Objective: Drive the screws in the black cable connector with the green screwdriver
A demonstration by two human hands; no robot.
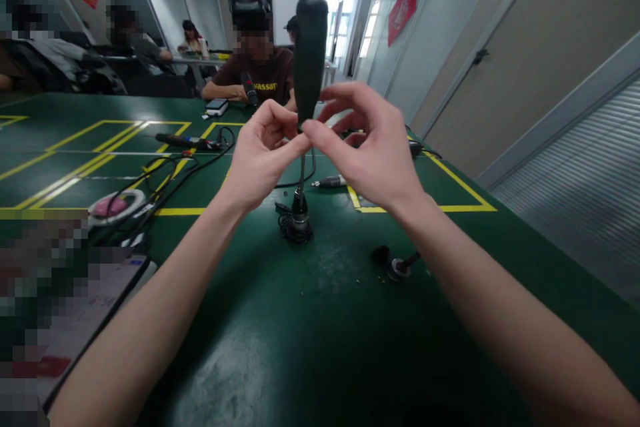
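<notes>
A long dark paddle-shaped piece (309, 53) stands upright in front of me, narrowing towards its lower end. Below it a thin rod (302, 170) runs down to a black conical base (299, 210) on the table, with dark cable bunched around its foot. My left hand (265, 157) is closed, thumb and curled fingers pinching at the piece's narrow lower end. From the other side my right hand (370, 143) grips the same spot with its thumb, its other fingers bent behind. The fingertips partly hide the joint between piece and rod.
A small round base with a stem (400, 269) lies near my right forearm. A pen-shaped tool (330, 182) and a black corded tool (187, 141) lie farther back. On the left are a white tape roll (117, 207) and a phone-like device (100, 320). A person (260, 80) sits opposite.
</notes>
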